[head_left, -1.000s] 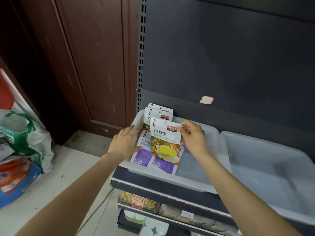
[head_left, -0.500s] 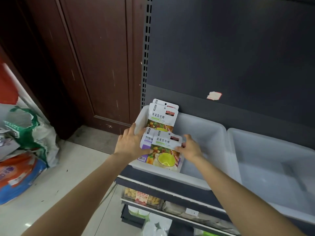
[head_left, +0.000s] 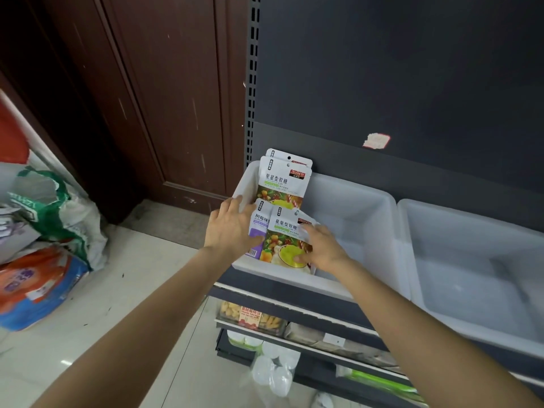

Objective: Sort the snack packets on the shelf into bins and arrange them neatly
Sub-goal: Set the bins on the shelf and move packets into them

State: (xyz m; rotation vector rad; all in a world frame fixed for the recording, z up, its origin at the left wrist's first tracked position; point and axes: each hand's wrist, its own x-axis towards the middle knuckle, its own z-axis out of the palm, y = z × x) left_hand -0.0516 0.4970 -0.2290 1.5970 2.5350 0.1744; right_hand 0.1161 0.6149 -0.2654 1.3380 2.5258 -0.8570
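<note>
Light, flat, slippery foil: green snack packet (head_left: 287, 240) best taken by its edges. Pinned under right hand (head_left: 319, 250), thumb low on its face, fingers (head_left: 306, 231) straight across the top. Purple packet (head_left: 259, 231) just right of left hand (head_left: 232, 228), seemingly thumb-pressed, fingers extended. Both inside left bin (head_left: 294, 273).

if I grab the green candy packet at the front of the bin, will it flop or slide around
The green packet is a thin glossy pouch, so probably floppy and a bit slippery. It likely weighs little. It leans in the bin, held by both hands, so it may tip once released.
</note>
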